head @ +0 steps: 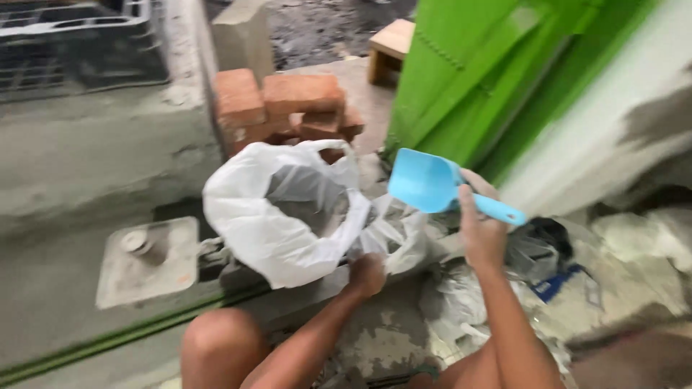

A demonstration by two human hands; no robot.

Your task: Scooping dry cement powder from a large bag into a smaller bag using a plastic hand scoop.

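At the far left, a dark plastic crate with an open lattice top (72, 36) sits behind a grey concrete ledge (94, 151); its contents cannot be determined. Nearer, at left, a square grey concrete slab with a round fitting (149, 261) lies flat on the ground. At far centre, a stack of red clay bricks (285, 108) rests against a grey concrete block (241, 32), with a small wooden stool (391, 47) beyond. Just in front of the bricks stands a white thin plastic bag (270, 212), its mouth open and facing up and to the right; a grey, powdery mass is visible inside, though blur prevents identifying it. The left hand (367, 274) is closed in a fist on the lower edge of the bag near its mouth, pinching the plastic. A bare knee (216, 346) sits at the near left of this arm. To the right of the bag mouth, the right hand (481, 230) is wrapped tightly around the handle of a light blue plastic scoop (425, 184); the scoop bowl is raised just beside the bag opening, and whether it holds anything cannot be seen. Behind the scoop stands a bright green panel (476, 79). At the near right, crumpled grey sacks and debris (548, 288) lie on the ground below a white wall (613, 122).
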